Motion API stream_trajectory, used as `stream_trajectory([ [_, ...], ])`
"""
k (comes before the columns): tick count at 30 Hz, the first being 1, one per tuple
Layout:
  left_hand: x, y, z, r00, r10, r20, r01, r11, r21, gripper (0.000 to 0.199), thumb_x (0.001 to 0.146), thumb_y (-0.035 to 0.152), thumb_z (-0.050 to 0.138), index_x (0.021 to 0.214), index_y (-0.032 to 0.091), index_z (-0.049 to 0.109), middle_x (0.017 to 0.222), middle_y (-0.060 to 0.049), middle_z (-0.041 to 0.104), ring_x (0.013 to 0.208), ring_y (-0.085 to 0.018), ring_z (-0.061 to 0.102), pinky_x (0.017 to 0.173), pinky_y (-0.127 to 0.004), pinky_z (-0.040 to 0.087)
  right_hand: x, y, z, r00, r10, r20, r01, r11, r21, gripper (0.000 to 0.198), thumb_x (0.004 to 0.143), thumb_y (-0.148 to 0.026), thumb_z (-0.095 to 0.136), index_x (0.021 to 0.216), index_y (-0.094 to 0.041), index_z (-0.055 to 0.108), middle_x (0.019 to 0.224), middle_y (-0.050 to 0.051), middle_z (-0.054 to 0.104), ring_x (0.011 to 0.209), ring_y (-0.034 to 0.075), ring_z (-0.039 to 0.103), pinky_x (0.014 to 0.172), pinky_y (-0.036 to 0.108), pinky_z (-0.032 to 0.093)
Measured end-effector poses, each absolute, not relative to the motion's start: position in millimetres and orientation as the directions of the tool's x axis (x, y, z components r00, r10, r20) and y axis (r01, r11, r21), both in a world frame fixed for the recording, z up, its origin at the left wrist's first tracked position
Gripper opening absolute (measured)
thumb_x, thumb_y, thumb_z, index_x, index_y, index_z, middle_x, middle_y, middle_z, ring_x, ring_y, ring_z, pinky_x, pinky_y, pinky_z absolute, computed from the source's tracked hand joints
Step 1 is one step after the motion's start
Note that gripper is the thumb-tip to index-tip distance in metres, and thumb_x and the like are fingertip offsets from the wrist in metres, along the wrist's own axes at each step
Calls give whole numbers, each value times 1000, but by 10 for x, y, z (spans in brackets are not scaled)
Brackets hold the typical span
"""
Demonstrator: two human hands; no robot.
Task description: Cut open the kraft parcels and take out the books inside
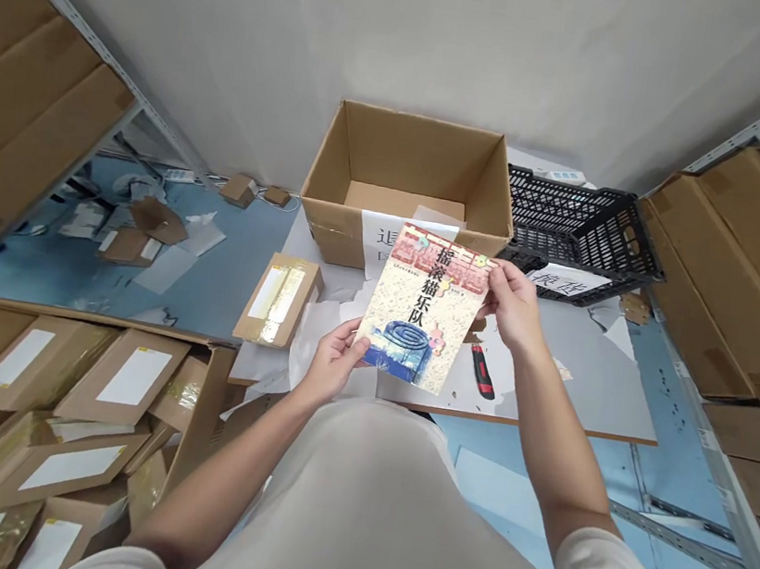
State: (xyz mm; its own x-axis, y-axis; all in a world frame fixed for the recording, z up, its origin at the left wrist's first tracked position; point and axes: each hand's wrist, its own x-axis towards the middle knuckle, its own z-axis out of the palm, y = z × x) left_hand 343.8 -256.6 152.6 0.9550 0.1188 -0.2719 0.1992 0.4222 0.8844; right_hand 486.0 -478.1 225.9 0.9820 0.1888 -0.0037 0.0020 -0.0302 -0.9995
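Note:
Between my two hands is a thin book [394,310] with a cream cover, a red patterned top, dark Chinese characters and a blue coiled drawing low down. My left hand [334,360] pinches its lower left corner, thumb on the cover. At the upper right edge my right hand [514,304] grips it, with the fingers partly behind. The book is tilted and held above the white table [590,387]. Just below its right side lies a red and black box cutter [482,373] on the table. A taped brown parcel [280,299] sits to the left of my left hand.
Behind the book stands an open cardboard box [337,214] with a paper sign. Right of it is a black plastic crate [584,227] with a label. A large carton [208,393] full of taped parcels stands at lower left. Shelves with boxes [724,274] flank both sides.

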Motion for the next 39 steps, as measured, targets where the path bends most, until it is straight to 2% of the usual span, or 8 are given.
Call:
stream_trajectory([
  [5,3418,-2542,1581,957,64,-283,213,505,836,58,72,42,74,122,17,57,101,-9,71,81,-20,69,73,-33,57,5046,-4898,2385,962,275,-3,-4,4,-1000,39,75,-54,63,97,-22,64,62,-2,63,50,15,60,41,26,48],
  [10,3435,-2593,1635,930,-148,-336,353,607,711,48,73,37,74,115,17,63,102,-10,71,83,-19,69,74,-30,56,5017,-4829,2450,926,353,130,102,97,-990,53,76,-60,61,118,-28,61,102,5,70,96,25,66,72,42,56],
  [12,3441,-2671,1636,891,-279,-358,451,630,633,43,71,37,75,108,16,67,99,-10,72,85,-21,69,77,-31,55,5037,-4769,2485,895,430,120,100,70,-993,52,71,-56,68,114,-29,62,110,5,67,104,25,64,79,43,55],
  [15,3434,-2794,1663,851,-366,-377,525,607,596,42,70,39,74,105,17,68,98,-11,71,91,-25,68,83,-35,54,5099,-4725,2502,833,551,59,70,1,-998,44,65,-52,76,98,-24,66,99,5,68,94,25,67,74,42,57],
  [21,3362,-2655,1729,932,-195,-305,359,600,715,72,75,73,51,121,19,61,118,-13,65,114,-29,59,89,-41,52,5191,-4801,2531,857,514,24,104,-127,-986,29,70,-41,77,81,-18,63,67,-2,60,58,12,57,51,26,50],
  [24,3320,-2540,1671,947,-12,-322,286,488,824,68,69,55,71,125,20,56,108,-10,69,97,-23,66,78,-34,56,5197,-4797,2556,889,459,-5,94,-191,-977,24,77,-40,71,83,-18,65,64,-2,57,52,8,51,45,22,44],
  [27,3292,-2529,1604,924,116,-365,301,371,879,67,67,44,76,125,18,56,94,-6,72,82,-18,68,68,-28,57,5182,-4764,2546,916,400,-10,66,-175,-982,26,80,-42,66,88,-18,67,69,-1,60,54,8,51,44,20,42],
  [39,3282,-2574,1515,912,165,-376,271,446,853,65,69,46,75,125,19,59,107,-7,70,88,-19,67,68,-30,58,5183,-4817,2474,937,347,44,96,-133,-987,27,78,-43,69,92,-19,68,72,1,64,60,12,57,48,23,47],
])
